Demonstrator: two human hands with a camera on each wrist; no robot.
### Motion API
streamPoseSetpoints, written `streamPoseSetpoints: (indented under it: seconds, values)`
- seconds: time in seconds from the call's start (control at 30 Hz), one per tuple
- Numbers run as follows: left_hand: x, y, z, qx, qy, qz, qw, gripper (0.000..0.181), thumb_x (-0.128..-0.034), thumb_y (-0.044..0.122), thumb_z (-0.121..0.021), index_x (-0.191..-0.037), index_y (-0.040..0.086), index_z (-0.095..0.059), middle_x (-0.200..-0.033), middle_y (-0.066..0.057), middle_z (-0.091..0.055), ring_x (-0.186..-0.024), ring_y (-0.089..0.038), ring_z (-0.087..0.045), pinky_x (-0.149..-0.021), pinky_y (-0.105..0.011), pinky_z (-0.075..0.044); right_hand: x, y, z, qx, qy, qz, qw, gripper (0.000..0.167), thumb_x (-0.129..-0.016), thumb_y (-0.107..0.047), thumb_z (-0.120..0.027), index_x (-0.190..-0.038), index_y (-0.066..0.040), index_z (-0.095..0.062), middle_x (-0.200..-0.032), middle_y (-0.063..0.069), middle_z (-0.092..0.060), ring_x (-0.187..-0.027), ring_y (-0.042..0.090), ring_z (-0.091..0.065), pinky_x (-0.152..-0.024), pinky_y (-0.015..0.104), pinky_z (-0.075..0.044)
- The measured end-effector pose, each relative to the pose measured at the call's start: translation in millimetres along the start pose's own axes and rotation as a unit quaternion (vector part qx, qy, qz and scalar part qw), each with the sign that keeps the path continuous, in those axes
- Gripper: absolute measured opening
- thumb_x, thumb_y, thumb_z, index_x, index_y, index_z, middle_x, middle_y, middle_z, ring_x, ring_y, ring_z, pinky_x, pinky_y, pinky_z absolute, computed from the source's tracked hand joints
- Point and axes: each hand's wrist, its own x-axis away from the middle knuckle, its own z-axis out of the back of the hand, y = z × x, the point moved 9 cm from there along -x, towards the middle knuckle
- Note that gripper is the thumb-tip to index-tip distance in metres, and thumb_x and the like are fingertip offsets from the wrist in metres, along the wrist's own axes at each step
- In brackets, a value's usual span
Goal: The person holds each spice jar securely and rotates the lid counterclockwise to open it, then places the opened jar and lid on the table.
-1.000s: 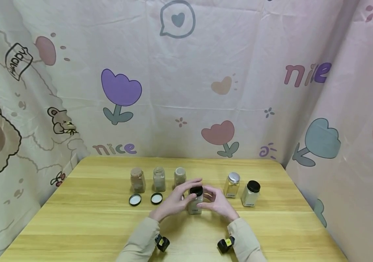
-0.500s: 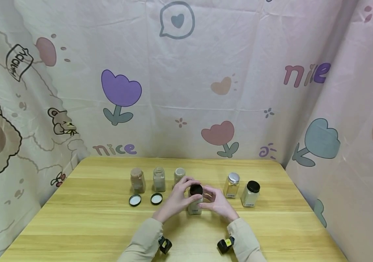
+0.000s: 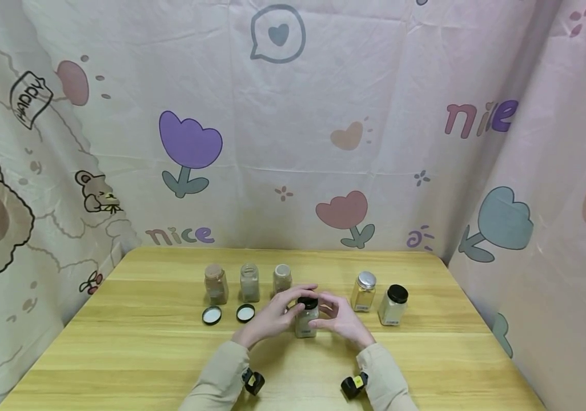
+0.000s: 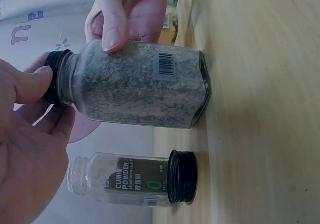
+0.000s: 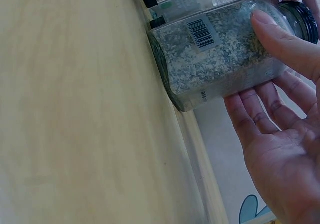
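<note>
A glass spice jar (image 3: 305, 326) filled with pale grey-green flakes stands upright on the table, a barcode label low on its side. Its black screw lid (image 4: 56, 78) sits on the neck. My left hand (image 3: 272, 317) grips this lid, thumb on the near side and fingers curled over and behind. My right hand (image 3: 341, 319) holds the jar body, thumb on the near face and fingers around the far side. In the left wrist view, a cumin powder jar (image 4: 127, 180) with no lid on its neck stands beyond, a black lid (image 4: 183, 177) in front of its base.
Behind stand a jar of brown powder (image 3: 216, 288), a lidless jar (image 3: 249, 284) and another jar (image 3: 282, 277). Two upturned lids (image 3: 212, 315) lie before them. To the right are a yellow jar (image 3: 364, 294) with a silvery top and a black-lidded jar (image 3: 393, 308).
My left hand twisted rightward over the lid, then turned back to the left. The right hand and the jar have stayed in place.
</note>
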Motion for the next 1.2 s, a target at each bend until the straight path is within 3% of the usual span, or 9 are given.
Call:
streamPoseSetpoints:
  seconds: [0.17,0.4,0.6,0.73,0.83,1.0,1.2]
  values:
    - [-0.8,-0.5,1.4,-0.013,0.033,-0.005,0.9994,0.030,-0.0992,0.007,-0.059,-0.129,0.004,-0.062,-0.139,-0.015,-0.060,-0.128,-0.033,-0.059,-0.109,-0.046,-0.053,0.3,0.2,0.0,0.007,-0.001,0.006,1.0000,0.059,-0.083,-0.005,-0.080,-0.135,0.008,-0.055,-0.128,0.008,-0.060,-0.118,-0.002,-0.060,-0.110,0.014,-0.046]
    - [-0.6,-3.5,4.7,-0.038,0.077,0.032,0.9958,0.039,-0.0940,0.021,-0.070,-0.130,0.008,-0.062,-0.133,-0.011,-0.059,-0.124,-0.031,-0.058,-0.103,-0.052,-0.054,0.1,-0.6,-0.1,-0.006,-0.006,0.005,0.9999,0.060,-0.084,-0.004,-0.080,-0.136,0.008,-0.054,-0.136,0.028,-0.055,-0.120,-0.002,-0.060,-0.109,0.013,-0.046]
    - [-0.1,-0.5,2.4,-0.006,0.038,0.011,0.9992,0.039,-0.0990,0.016,-0.063,-0.136,0.006,-0.057,-0.150,-0.020,-0.050,-0.138,-0.040,-0.049,-0.111,-0.059,-0.047,-0.1,-1.8,-1.1,0.001,-0.008,0.012,0.9999,0.059,-0.084,-0.003,-0.078,-0.136,0.009,-0.054,-0.137,0.031,-0.053,-0.120,-0.004,-0.059,-0.110,0.013,-0.045]
    - [0.6,-2.0,-0.1,0.021,-0.002,0.014,0.9997,0.034,-0.1015,0.007,-0.056,-0.135,0.004,-0.057,-0.155,-0.020,-0.046,-0.143,-0.039,-0.044,-0.118,-0.060,-0.039,0.4,-1.9,-0.6,0.003,-0.004,0.010,0.9999,0.059,-0.084,-0.003,-0.079,-0.136,0.008,-0.054,-0.132,0.023,-0.057,-0.119,-0.003,-0.060,-0.110,0.012,-0.045]
    - [-0.1,-3.6,0.2,0.017,-0.005,0.018,0.9997,0.032,-0.1007,0.005,-0.056,-0.133,0.004,-0.059,-0.151,-0.018,-0.052,-0.140,-0.036,-0.050,-0.117,-0.055,-0.043,0.4,-3.2,-0.9,0.003,-0.003,0.012,0.9999,0.059,-0.083,-0.002,-0.079,-0.135,0.008,-0.055,-0.127,0.015,-0.059,-0.117,-0.002,-0.061,-0.110,0.013,-0.046]
    - [-2.5,-3.3,3.9,-0.012,0.038,0.015,0.9991,0.031,-0.0959,0.009,-0.065,-0.126,0.005,-0.063,-0.134,-0.013,-0.064,-0.122,-0.030,-0.063,-0.104,-0.042,-0.056,0.3,-4.7,-1.5,0.003,-0.005,0.014,0.9999,0.059,-0.083,-0.003,-0.080,-0.135,0.008,-0.055,-0.133,0.024,-0.057,-0.118,-0.002,-0.060,-0.109,0.013,-0.046]
    - [-2.3,-1.5,7.9,-0.059,0.100,0.038,0.9925,0.040,-0.0889,0.021,-0.076,-0.126,0.009,-0.065,-0.122,-0.006,-0.064,-0.114,-0.023,-0.061,-0.099,-0.041,-0.056,-0.4,-2.6,-1.5,-0.007,-0.009,0.010,0.9999,0.061,-0.083,-0.003,-0.079,-0.136,0.010,-0.053,-0.138,0.031,-0.052,-0.120,-0.003,-0.059,-0.110,0.013,-0.046]
